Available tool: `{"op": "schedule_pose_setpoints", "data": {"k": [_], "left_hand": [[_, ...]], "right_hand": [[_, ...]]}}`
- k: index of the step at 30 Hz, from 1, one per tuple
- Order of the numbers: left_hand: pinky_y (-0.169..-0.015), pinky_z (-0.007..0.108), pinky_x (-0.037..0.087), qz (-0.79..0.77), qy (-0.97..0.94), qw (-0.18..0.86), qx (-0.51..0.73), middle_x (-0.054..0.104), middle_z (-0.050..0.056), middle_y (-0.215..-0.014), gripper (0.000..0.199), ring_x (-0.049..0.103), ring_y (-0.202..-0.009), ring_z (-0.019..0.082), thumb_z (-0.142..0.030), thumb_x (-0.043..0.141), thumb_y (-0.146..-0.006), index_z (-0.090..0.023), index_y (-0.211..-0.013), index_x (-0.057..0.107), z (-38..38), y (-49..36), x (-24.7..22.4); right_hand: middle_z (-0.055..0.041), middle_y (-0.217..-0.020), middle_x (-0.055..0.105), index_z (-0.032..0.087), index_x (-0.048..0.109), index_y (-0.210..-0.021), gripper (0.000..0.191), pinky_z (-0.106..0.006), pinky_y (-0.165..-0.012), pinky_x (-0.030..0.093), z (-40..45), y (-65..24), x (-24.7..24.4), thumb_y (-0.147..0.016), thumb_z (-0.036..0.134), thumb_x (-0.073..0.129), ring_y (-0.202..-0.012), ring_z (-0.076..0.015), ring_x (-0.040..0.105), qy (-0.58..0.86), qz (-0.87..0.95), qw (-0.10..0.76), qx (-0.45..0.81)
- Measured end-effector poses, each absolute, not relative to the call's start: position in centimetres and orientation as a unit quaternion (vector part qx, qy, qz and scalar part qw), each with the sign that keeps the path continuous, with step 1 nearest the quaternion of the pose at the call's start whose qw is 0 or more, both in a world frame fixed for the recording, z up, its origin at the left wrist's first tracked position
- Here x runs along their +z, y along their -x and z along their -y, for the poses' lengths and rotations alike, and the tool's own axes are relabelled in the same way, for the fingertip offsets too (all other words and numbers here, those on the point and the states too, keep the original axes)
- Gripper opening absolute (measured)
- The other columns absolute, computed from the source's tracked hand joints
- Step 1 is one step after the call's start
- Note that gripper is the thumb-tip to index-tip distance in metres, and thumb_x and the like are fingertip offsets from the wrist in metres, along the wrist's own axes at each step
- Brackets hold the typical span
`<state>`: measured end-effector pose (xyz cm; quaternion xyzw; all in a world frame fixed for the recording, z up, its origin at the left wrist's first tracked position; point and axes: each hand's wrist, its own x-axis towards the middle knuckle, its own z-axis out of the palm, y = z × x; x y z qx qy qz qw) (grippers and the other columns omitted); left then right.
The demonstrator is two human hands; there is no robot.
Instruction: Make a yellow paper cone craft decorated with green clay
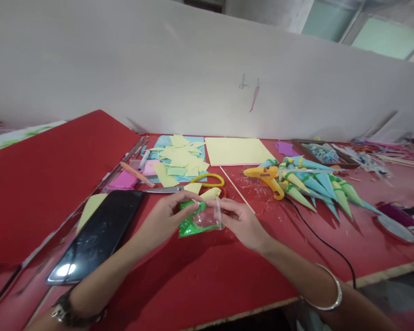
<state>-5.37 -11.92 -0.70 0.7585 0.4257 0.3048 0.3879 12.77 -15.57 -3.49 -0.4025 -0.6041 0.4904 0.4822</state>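
Observation:
Between my two hands is a small clear plastic bag [207,218] with bright green material in its left part. My left hand [179,209] pinches the bag at its green end, thumb on top. My right hand [243,220] grips the opposite end, by the bag's clear edge. Just beyond my fingers lie scissors [207,177] with yellow handles and a yellow paper piece [210,194]. A black phone [98,234] rests beside my left forearm.
A yellow glue gun [265,177] lies right of centre, its cord trailing forward. Behind it are several blue and yellow paper cones [317,181]. Cut yellow paper pieces [181,156], a yellow sheet [238,151] and a thin stick [236,189] lie farther back. A red board [55,184] stands left.

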Motion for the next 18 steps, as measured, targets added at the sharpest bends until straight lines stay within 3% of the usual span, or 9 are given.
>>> {"op": "schedule_pose_setpoints", "data": {"k": [8, 12, 18], "left_hand": [[-0.067, 0.022, 0.047, -0.388, -0.763, 0.439, 0.272, 0.066, -0.001, -0.089, 0.020, 0.061, -0.077, 0.014, -0.032, 0.047, -0.081, -0.024, -0.098, 0.055, 13.2, 4.9, -1.0], [-0.070, 0.022, 0.048, -0.377, -0.761, 0.447, 0.282, 0.065, 0.001, -0.094, 0.022, 0.061, -0.081, 0.014, -0.028, 0.046, -0.081, -0.024, -0.101, 0.054, 13.5, 4.6, -0.7], [-0.071, 0.025, 0.048, -0.398, -0.755, 0.434, 0.287, 0.066, 0.000, -0.082, 0.027, 0.062, -0.074, 0.015, -0.028, 0.047, -0.080, -0.023, -0.106, 0.051, 13.8, 4.3, -0.4]], "right_hand": [[-0.0016, -0.076, 0.062, 0.022, 0.067, -0.082, 0.014, -0.025, -0.061, 0.050, 15.7, -12.7, -3.9, -0.070, 0.028, 0.063, -0.068, -0.0132, 0.057, 0.419, 0.629, 0.495, 0.429], [-0.0015, -0.079, 0.062, 0.023, 0.066, -0.085, 0.015, -0.026, -0.064, 0.050, 15.8, -12.6, -3.7, -0.071, 0.025, 0.063, -0.071, -0.0134, 0.058, 0.404, 0.648, 0.496, 0.413], [-0.0017, -0.087, 0.064, 0.025, 0.065, -0.090, 0.022, -0.029, -0.074, 0.048, 16.1, -12.6, -3.2, -0.068, 0.020, 0.066, -0.083, -0.0157, 0.059, 0.394, 0.678, 0.500, 0.367]]}}
